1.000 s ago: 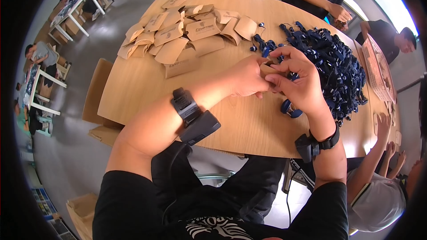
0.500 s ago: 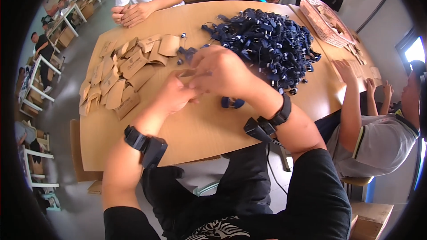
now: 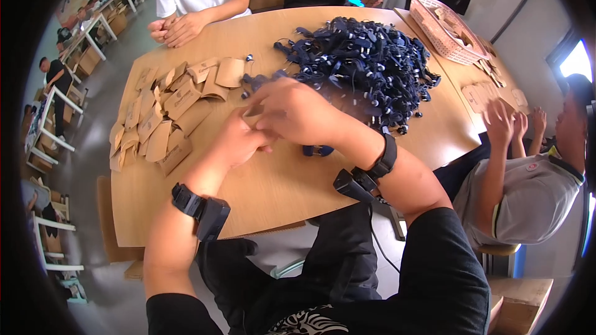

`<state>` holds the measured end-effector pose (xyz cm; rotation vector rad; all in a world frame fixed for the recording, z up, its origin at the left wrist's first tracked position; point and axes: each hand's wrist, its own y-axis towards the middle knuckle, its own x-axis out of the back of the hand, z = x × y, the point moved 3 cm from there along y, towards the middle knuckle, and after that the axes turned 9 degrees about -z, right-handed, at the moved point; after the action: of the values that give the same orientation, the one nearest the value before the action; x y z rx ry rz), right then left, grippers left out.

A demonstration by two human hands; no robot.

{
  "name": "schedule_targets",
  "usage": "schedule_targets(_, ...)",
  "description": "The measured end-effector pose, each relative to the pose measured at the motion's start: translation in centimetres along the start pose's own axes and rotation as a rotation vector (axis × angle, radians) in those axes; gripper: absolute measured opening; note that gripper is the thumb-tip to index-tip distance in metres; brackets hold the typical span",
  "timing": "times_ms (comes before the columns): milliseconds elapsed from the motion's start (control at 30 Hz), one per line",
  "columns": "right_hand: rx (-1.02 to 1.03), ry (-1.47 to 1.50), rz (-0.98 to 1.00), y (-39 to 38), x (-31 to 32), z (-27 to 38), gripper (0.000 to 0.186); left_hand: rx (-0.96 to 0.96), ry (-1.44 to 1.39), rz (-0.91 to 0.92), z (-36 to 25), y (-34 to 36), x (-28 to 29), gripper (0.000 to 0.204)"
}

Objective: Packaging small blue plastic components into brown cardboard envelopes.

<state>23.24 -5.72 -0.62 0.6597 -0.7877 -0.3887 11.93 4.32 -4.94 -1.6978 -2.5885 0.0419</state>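
Observation:
My left hand (image 3: 234,139) and my right hand (image 3: 292,108) meet over the table, left of its middle. The left fingers are bent and pinch a small tan edge, mostly covered by the right hand, whose kind I cannot make out. My right hand arches over it with curled fingers, blurred at the tips. Just beyond the hands a big heap of dark blue corded earphones (image 3: 372,62) spreads over the table. To the left lies a loose pile of flat brown paper packets (image 3: 180,96). A small dark blue bundle (image 3: 318,150) shows below my right wrist.
The wooden table (image 3: 217,211) has a curved far edge. A pink basket (image 3: 450,34) holding brown pieces stands at the far right, with brown packets (image 3: 481,94) near it. Across the table are people's hands (image 3: 180,28); another person (image 3: 515,186) sits at the right.
Both my hands remain together, and the right fingers have shifted slightly over the left. The view has moved a little. The person at right has raised a hand off the table.

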Motion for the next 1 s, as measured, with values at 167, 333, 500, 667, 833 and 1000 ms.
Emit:
schedule_targets(167, 0.146, -0.205, -0.273, 0.4, 1.0, 1.1, 0.018, -0.037, -0.050, -0.008, -0.7, 0.1, -0.4, 0.024)
schedule_targets(333, 0.260, -0.323, -0.214, 0.0, 0.9, 1.6, 0.024, -0.015, -0.112, -0.017, 0.1, 0.5, 0.0, 0.023)
schedule_targets(500, 0.206, -0.279, -0.190, 0.1, -0.2, 1.7, 0.025, -0.065, -0.332, 0.032, 0.4, 0.1, 0.4, 0.033)
schedule_targets(667, 0.156, -0.224, -0.170, 0.0, 0.2, 1.1, 0.023, -0.122, -0.278, 0.038, -0.2, -0.1, -0.2, 0.039)
schedule_targets(833, 0.127, -0.270, -0.137, 0.1, 0.6, 1.2, 0.021, -0.169, -0.216, -0.013, -0.1, -0.1, -0.3, 0.041)
schedule_targets(1000, 0.116, -0.352, -0.144, 0.1, 0.5, 1.4, 0.022, -0.101, -0.307, -0.116, -0.4, -0.4, -0.7, 0.039)
